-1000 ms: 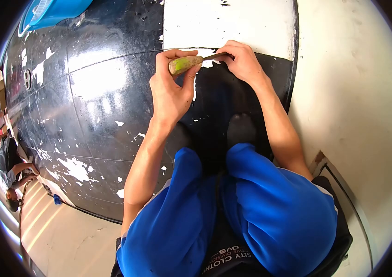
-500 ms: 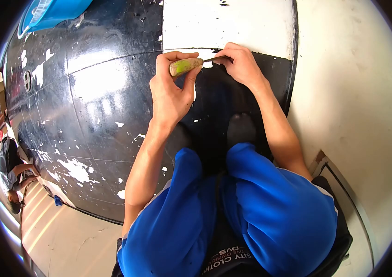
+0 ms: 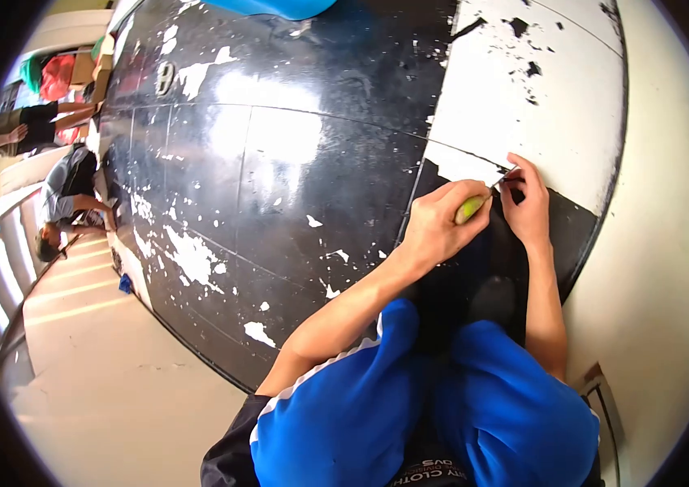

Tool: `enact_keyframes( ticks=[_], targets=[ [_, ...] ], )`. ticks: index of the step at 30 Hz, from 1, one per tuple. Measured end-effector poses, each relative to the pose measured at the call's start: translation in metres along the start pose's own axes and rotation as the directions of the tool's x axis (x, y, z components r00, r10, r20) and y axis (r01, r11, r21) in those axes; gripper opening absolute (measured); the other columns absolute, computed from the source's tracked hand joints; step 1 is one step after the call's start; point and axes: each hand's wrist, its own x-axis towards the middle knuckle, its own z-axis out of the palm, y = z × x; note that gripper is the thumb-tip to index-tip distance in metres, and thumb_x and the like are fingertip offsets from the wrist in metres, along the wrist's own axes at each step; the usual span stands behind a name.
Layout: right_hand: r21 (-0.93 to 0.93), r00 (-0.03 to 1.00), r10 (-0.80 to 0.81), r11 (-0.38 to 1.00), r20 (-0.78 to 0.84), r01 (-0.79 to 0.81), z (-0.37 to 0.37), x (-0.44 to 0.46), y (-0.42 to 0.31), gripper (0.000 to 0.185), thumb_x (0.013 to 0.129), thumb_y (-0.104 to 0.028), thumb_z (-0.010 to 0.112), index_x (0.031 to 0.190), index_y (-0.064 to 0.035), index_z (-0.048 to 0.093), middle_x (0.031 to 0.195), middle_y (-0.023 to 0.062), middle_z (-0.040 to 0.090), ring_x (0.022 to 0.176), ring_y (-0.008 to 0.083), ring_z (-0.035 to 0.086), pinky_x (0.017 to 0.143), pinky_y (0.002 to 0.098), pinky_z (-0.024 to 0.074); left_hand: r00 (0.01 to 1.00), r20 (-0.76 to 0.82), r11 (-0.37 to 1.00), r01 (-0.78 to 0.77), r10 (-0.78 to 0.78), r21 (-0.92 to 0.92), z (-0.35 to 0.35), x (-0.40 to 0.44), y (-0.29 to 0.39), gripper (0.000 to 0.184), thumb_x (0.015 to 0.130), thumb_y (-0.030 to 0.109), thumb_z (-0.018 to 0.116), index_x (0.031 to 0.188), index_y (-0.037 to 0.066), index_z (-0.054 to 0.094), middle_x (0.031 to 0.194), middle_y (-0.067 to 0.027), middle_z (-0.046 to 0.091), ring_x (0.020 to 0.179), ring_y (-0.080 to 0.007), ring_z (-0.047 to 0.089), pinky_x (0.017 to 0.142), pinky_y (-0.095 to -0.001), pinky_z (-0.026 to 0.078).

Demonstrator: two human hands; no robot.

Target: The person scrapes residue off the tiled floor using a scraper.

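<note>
My left hand (image 3: 446,223) is closed round a tool (image 3: 469,209) with a worn yellow-green handle. The tool's thin metal blade points up and right, toward the line between the black surface (image 3: 344,178) and the white area (image 3: 490,105). Beside the blade tip is my right hand (image 3: 527,203), with its thumb and index finger at the blade's end and at a small dark piece; what exactly the fingers grip is too small to tell. Bare white patches and dark flakes mark the surface near both hands.
A blue container (image 3: 279,6) stands at the top edge. One person (image 3: 68,191) crouches at the far left, with another person (image 3: 32,126) behind. A pale floor (image 3: 109,357) borders the black surface, and my blue-trousered knees are below.
The view has swung left, so hands and surface appear farther right and the second person shows more. My left hand has turned, tilting the tool more steeply.
</note>
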Motion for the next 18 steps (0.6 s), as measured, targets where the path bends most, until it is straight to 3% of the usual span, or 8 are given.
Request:
enact_keyframes(
  ticks=[2,4,9,18],
  targets=[
    [0.060,0.999,0.025,0.998,0.020,-0.026,0.001,-0.003,-0.005,0.057,0.082,0.015,0.070,0.135,-0.0024,0.061,0.128,0.0156,0.065,0.105,0.0271,0.069,0.088,0.0359,0.0612,0.999,-0.031,1.000,0.023,-0.022,0.016,-0.004,0.006,-0.003,0.023,0.082,0.006,0.084,0.102,0.006,0.073,0.094,-0.0119,0.078,0.083,-0.0239,0.078,0.074,-0.0328,0.061],
    [0.008,0.998,-0.010,1.000,0.063,0.009,-0.002,-0.005,-0.010,0.059,0.081,0.014,0.072,0.137,-0.0018,0.059,0.134,0.0153,0.062,0.112,0.0284,0.067,0.092,0.0368,0.0609,0.997,-0.041,0.996,0.073,-0.071,0.051,-0.009,0.017,-0.008,0.017,0.085,0.009,0.083,0.095,0.005,0.070,0.082,-0.0118,0.076,0.073,-0.0193,0.076,0.067,-0.0313,0.059],
    [-0.020,0.995,0.014,1.000,0.097,-0.012,-0.002,-0.010,-0.013,0.059,0.081,0.013,0.074,0.137,0.0008,0.058,0.145,0.0150,0.055,0.124,0.0311,0.063,0.100,0.0386,0.0594,0.969,0.038,0.967,0.245,-0.243,-0.064,-0.010,0.024,-0.012,0.019,0.086,0.010,0.082,0.097,0.002,0.068,0.078,-0.0115,0.074,0.072,-0.0147,0.073,0.067,-0.0306,0.058],
    [-0.093,0.998,-0.024,0.995,0.062,0.030,0.003,-0.014,-0.008,0.058,0.085,0.013,0.072,0.140,0.0012,0.058,0.145,0.0167,0.057,0.121,0.0333,0.066,0.098,0.0378,0.0600,0.974,0.045,0.972,0.226,-0.223,-0.064,-0.006,0.030,-0.008,0.020,0.086,0.011,0.081,0.095,0.000,0.066,0.080,-0.0132,0.073,0.073,-0.0181,0.073,0.069,-0.0331,0.058]
  ],
)
